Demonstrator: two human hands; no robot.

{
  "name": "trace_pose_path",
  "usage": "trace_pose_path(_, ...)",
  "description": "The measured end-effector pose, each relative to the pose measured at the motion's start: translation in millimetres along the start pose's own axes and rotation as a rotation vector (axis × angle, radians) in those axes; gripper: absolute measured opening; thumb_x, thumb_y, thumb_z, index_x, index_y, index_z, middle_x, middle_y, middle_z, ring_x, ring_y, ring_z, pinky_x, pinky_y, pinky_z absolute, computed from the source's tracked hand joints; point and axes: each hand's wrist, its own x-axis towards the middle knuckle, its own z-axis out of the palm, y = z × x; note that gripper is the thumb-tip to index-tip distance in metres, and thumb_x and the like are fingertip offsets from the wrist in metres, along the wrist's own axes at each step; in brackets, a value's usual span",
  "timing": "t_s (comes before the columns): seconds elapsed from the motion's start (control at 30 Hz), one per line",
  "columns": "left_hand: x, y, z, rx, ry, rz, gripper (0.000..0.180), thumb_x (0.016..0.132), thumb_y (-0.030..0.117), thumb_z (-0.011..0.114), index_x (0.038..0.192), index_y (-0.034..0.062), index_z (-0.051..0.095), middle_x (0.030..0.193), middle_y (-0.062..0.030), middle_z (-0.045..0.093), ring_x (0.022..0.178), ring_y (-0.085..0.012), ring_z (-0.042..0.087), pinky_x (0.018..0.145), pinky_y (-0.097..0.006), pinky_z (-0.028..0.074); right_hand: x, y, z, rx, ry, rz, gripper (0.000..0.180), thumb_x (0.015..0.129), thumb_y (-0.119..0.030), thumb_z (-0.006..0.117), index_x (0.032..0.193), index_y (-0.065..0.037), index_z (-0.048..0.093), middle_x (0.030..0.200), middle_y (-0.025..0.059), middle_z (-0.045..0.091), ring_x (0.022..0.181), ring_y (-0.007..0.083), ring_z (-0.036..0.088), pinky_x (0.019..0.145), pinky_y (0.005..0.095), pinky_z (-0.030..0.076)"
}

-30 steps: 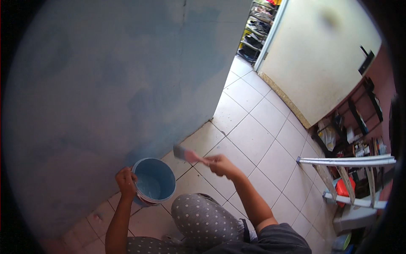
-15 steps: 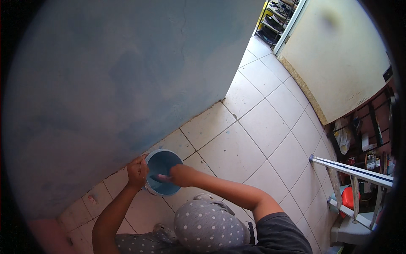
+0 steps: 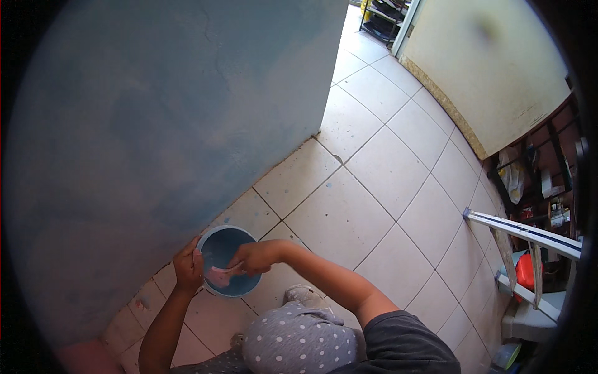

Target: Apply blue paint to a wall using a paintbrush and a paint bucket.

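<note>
Bucket [image 3: 219, 247] on or just over floor [image 3: 367, 206], can't tell. Left hand [image 3: 189, 268] at bucket's left side, fingers pinching its rim. Right hand [image 3: 252, 257] over bucket's right part, fingers closed round handle of brush [image 3: 218, 276]; brush inside bucket's opening, pink part toward left hand, bristle contact unclear. Wall [image 3: 156, 137] just beyond bucket. Dotted trouser knee [image 3: 299, 340] nearer the body than bucket. Ladder [image 3: 523, 234] well right of bucket.

I see a round, pale-rimmed bucket [image 3: 225, 239], blue inside, its mouth facing up; within it slants a pink brush [image 3: 219, 276], broad end leftward, bristles hidden from me.
</note>
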Motion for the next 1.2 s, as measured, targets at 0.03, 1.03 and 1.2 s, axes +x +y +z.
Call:
trace_pose_path(0.03,4,5,5,-0.032,0.019,-0.015,0.037,0.098,0.017,0.042,0.089,-0.0122,0.064,0.075,-0.0136,0.062,0.067,-0.0173,0.058,0.075,-0.033,0.05,-21,2,-5,0.048,-0.014,-0.027,0.047,0.079,0.001,0.053,0.123,-0.009,0.063,0.072,-0.0018,0.053,0.053,0.0091,0.045,0.042,0.0248,0.036)
trace_pose_path(1.03,57,15,66,-0.319,0.094,-0.14,0.041,0.094,0.004,0.036,0.053,0.0066,0.033,0.045,-0.0017,0.033,0.042,-0.0093,0.031,0.1,-0.053,0.045,-181,78,-184,-0.008,1.777,-0.311,0.045,0.087,0.0,0.055,0.132,-0.005,0.056,0.077,-0.0031,0.059,0.062,0.0042,0.044,0.057,0.0233,0.04)
trace_pose_path(1.2,56,14,66,-0.296,0.113,-0.127,0.041,0.095,0.007,0.037,0.054,0.0057,0.036,0.045,-0.0016,0.033,0.042,-0.0085,0.03,0.1,-0.052,0.045,-147,80,-189,-0.013,1.519,-0.355,0.049,0.087,-0.001,0.058,0.135,-0.01,0.054,0.088,0.0,0.065,0.071,0.0062,0.053,0.065,0.0238,0.046)
